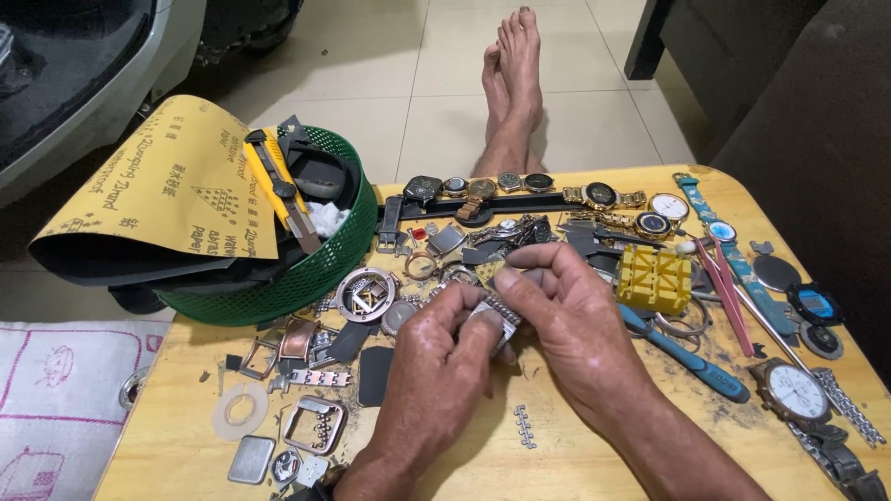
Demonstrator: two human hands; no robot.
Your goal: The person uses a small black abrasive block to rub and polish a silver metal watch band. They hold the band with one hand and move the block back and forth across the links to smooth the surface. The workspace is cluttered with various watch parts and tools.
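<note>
Both my hands meet over the middle of a small wooden table (575,455). My left hand (436,371) and my right hand (566,306) pinch a silver metal watch band (497,311) between their fingertips. Most of the band is hidden by my fingers. A short loose strip of band links (525,427) lies on the wood just in front of my hands. Watch cases, rings and small parts lie scattered right behind and to the left of my fingers.
A green mesh basket (316,269) with yellow sandpaper (167,186) and a yellow cutter (278,190) stands at the left. A yellow block (654,276), blue-handled tool (691,357), pink tweezers (729,297) and several watches (789,390) lie to the right. My bare feet (510,83) rest beyond the table.
</note>
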